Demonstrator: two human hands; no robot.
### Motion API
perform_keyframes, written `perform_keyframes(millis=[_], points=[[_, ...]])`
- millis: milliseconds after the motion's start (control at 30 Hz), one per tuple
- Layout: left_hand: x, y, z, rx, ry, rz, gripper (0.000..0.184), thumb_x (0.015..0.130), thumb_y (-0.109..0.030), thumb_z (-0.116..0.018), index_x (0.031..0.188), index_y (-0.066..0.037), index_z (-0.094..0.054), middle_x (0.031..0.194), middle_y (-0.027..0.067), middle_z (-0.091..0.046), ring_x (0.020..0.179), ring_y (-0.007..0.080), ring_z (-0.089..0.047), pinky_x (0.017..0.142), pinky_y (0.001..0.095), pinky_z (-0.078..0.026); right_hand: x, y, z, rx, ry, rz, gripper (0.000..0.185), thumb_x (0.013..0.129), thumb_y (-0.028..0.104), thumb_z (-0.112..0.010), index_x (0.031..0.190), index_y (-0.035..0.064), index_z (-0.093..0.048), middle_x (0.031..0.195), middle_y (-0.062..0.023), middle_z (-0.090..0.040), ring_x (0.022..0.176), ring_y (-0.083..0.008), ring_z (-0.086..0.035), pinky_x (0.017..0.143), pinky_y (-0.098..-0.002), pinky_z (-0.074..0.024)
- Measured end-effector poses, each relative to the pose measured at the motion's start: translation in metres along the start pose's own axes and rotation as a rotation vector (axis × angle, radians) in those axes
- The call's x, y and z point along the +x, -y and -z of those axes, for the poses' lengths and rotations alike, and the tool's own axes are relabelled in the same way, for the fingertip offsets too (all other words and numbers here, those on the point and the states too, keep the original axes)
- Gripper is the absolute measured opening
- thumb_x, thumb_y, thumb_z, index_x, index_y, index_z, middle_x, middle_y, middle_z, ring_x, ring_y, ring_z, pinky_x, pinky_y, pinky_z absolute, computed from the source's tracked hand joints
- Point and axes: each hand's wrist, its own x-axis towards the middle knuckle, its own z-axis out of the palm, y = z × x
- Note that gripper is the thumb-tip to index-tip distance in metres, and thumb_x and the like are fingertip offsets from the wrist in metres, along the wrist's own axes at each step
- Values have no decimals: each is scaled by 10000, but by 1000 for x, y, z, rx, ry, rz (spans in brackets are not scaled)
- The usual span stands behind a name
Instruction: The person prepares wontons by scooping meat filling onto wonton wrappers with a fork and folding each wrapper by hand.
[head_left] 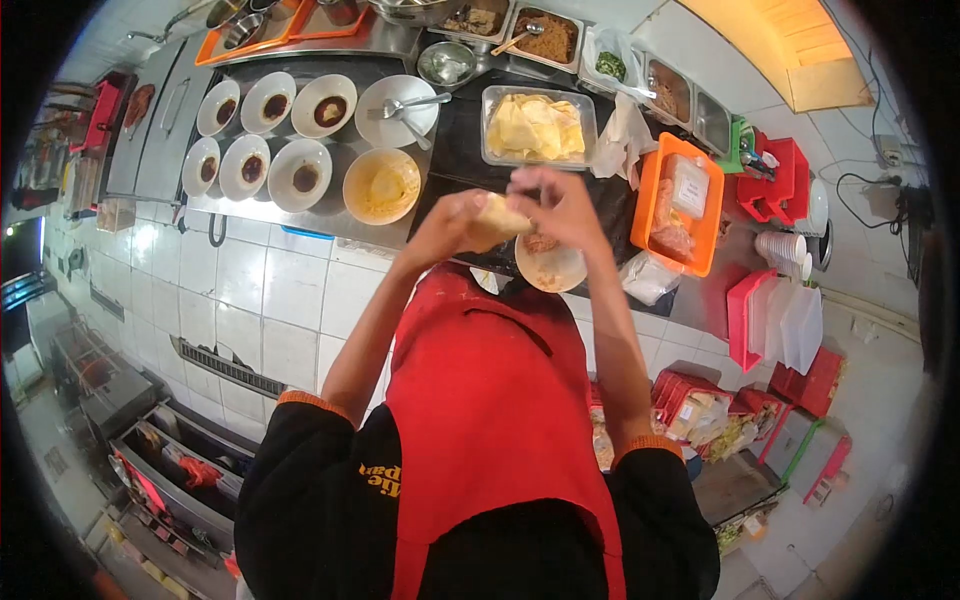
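Note:
My left hand [453, 228] is closed around a thin pale-yellow dumpling wrapper [493, 222], held above the counter's front edge. Just right of it is my right hand [562, 207], its fingers bent and apart at the wrapper's edge. Whether they touch it is hard to make out. Beneath both hands sits a white bowl [552, 268] with pinkish filling in it. A clear tray [492, 150] behind them holds a stack of yellow wrappers [537, 128]. To the left stands a bowl of yellow mixture [382, 187], with a wrapper-like yellow piece in it.
Several white bowls with dark sauce [307, 178] stand in two rows at the left. A white plate [375, 112] carries a fork and spoon [405, 106]. On the right is an orange tray [690, 225] with packed food. Metal food containers [550, 40] line the back.

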Motion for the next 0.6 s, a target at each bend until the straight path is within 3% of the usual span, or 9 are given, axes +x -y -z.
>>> perform_keyframes(millis=[33, 67, 100, 200, 267, 300, 400, 433, 600], points=[[1, -2, -6, 231, -67, -105, 402, 1052, -389, -485, 1184, -28, -600, 1054, 63, -659, 963, 138, -642, 878, 284, -517, -10, 2, -8, 1, 6, -1, 340, 785, 258, -864, 1025, 53, -738, 827, 16, -678, 601, -19, -428, 541, -222, -374], [0, -5, -11, 463, -133, -206, 393, 1049, -392, -496, 1182, -36, -596, 1048, 59, -654, 965, 140, -639, 869, 286, -517, -22, 4, -15, 199, 17, -109, 283, 803, 192, -849, 1009, 39, -730, 831, 30, -675, 606, -11, -431, 538, -213, -362], [-2, -2, -12, 461, -132, -199, 393, 1049, -392, -496, 1182, -36, -596, 1048, 59, -654, 965, 140, -639, 869, 286, -517, -32, 4, -19, 397, 23, -222, 228, 821, 125, -833, 994, 25, -722, 835, 43, -672, 612, -4, -435, 534, -204, -350], [-4, 7, -14, 221, -127, -33, 431, 1017, -416, -560, 1217, -35, -590, 1081, 67, -656, 1005, 148, -635, 878, 292, -517, -49, -7, -22, 453, -37, -164, 182, 835, 51, -808, 980, 1, -711, 861, 56, -677, 668, -1, -508, 579, -181, -397], [-2, 18, -12, -298, 239, 38, 560, 944, -455, -664, 1285, -24, -561, 1154, 79, -655, 1066, 164, -637, 912, 313, -521, -53, 14, -12, 416, -50, -174, 177, 845, 57, -800, 985, 1, -707, 865, 44, -680, 710, -9, -552, 619, -182, -433], [0, 25, -20, -466, 218, 100, 694, 880, -474, -732, 1346, -6, -520, 1235, 87, -644, 1122, 192, -640, 956, 341, -524, -53, 21, -9, 442, -95, -191, 164, 849, 51, -794, 980, 3, -707, 854, 43, -671, 727, -14, -567, 638, -185, -447], [14, 59, -25, -564, 244, 108, 644, 910, -417, -717, 1362, -6, -513, 1257, 89, -638, 1104, 205, -652, 932, 344, -531, -57, 18, 6, 481, -123, -208, 135, 855, 42, -782, 957, 6, -701, 862, 21, -680, 787, -34, -610, 704, -201, -495], [9, 31, -42, -741, 176, 160, 601, 916, -358, -715, 1359, -8, -511, 1276, 100, -629, 1127, 227, -649, 944, 367, -535, -61, 16, 7, 500, -139, -217, 129, 868, 44, -767, 974, 3, -704, 861, 20, -679, 775, -36, -606, 694, -210, -494], [12, 10, -34, -703, 33, 139, 519, 953, -271, -664, 1358, 8, -497, 1261, 142, -635, 1142, 253, -652, 980, 389, -531, -86, -8, 21, 498, -252, -223, 204, 932, 140, -712, 1065, -15, -711, 868, 11, -678, 735, -31, -588, 662, -235, -490]])
